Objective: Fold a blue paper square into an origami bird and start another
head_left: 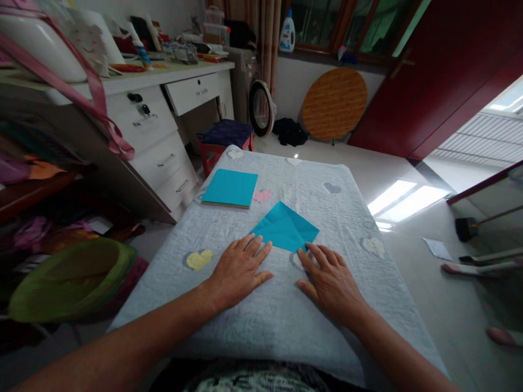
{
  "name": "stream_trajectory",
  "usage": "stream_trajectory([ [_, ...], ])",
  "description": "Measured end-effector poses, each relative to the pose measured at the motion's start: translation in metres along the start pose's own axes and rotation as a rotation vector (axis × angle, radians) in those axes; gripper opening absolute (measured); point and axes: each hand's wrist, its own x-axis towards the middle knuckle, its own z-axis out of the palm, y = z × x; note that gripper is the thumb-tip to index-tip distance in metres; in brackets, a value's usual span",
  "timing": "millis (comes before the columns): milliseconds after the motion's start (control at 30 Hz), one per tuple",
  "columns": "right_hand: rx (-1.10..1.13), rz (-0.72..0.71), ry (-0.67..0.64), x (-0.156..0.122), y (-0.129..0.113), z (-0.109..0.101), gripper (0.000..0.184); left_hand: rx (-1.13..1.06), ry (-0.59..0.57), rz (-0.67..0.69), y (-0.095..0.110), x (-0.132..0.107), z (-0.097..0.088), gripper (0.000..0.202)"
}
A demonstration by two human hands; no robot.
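A blue sheet of origami paper (281, 226) with crease lines lies on the cloth-covered table in front of me, one corner pointing away. My left hand (241, 268) rests flat with fingers spread, its fingertips at the sheet's left corner and near edge. On the other side my right hand (330, 277) lies open, its index fingertip touching the near right edge of the sheet. Neither hand grips anything. Farther back on the left sits a stack of square paper (231, 188) with a blue sheet on top.
The light blue tablecloth (347, 218) has heart patches. Past the table's far left corner stands a red stool (224, 136) with a dark cushion. A white desk (151, 130) with drawers and a green-lined bin (73, 277) are on my left. Against the wall leans a round wooden tabletop (335, 103).
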Motion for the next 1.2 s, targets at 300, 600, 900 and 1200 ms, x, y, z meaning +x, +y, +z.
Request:
stream_trajectory([
  [300, 0.145, 0.126, 0.048, 0.012, 0.013, -0.018, 0.024, -0.015, -0.012, 0.008, 0.001, 0.005, -0.006, 0.057],
  [600, 0.387, 0.316, 0.190, 0.049, 0.003, 0.007, 0.008, -0.307, 0.014, -0.068, 0.007, 0.039, -0.028, 0.059],
  [900, 0.313, -0.049, 0.375, 0.041, -0.011, 0.003, 0.012, -0.710, 0.194, 0.005, 0.009, 0.047, -0.018, 0.022],
  [1200, 0.219, -0.002, 0.478, 0.036, 0.016, 0.004, 0.025, -0.918, 0.267, 0.002, -0.020, 0.046, -0.020, 0.017],
])
